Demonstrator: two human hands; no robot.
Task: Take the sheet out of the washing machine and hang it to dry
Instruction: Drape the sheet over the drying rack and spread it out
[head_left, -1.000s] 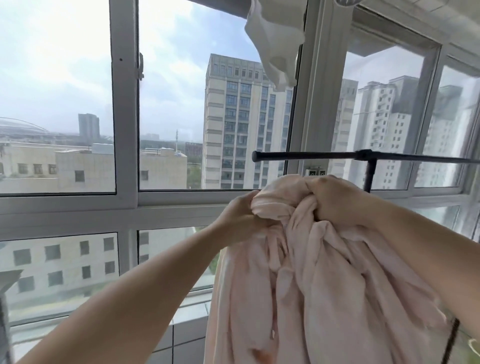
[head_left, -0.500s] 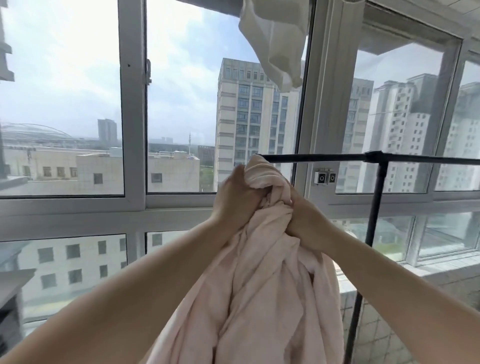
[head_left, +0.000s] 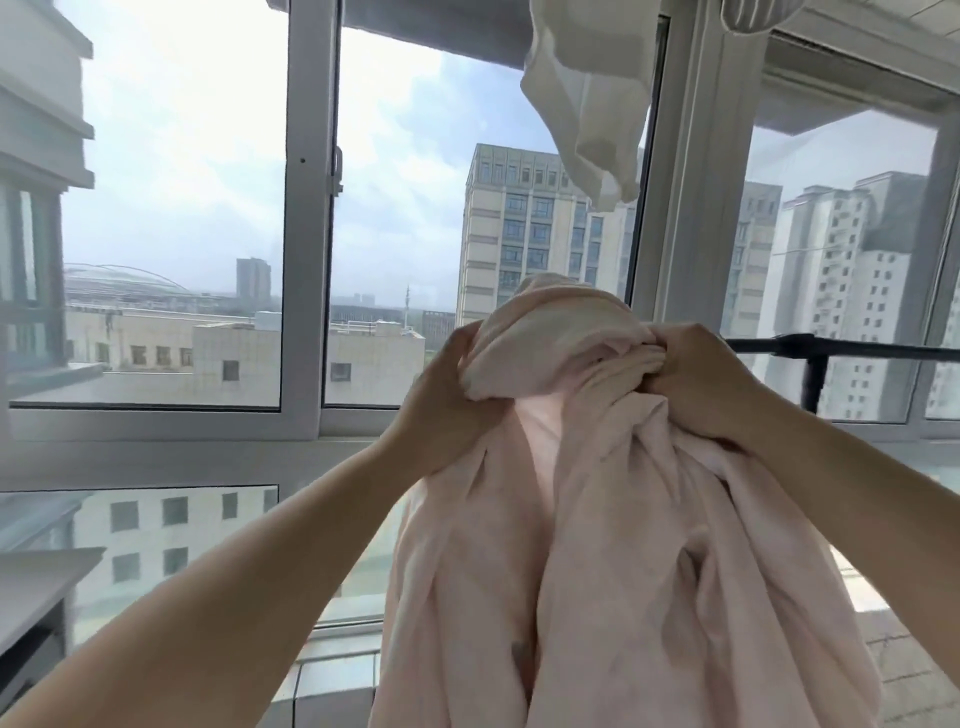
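A pale pink sheet hangs bunched in front of me, its top gathered into a lump at chest height. My left hand grips the left side of that lump. My right hand grips folds on its right side. Behind the sheet runs a black drying rail, horizontal, with a black upright post below it at the right. The sheet's top hides the rail's left end. The washing machine is out of view.
A white garment hangs from above near the upper middle. White-framed windows fill the wall ahead, over a tiled ledge. A grey surface edge sits at the lower left.
My hands have spread apart on the sheet's top and lifted it, opening the bunched lump wider. The view has shifted, so the rail now shows only at the right.
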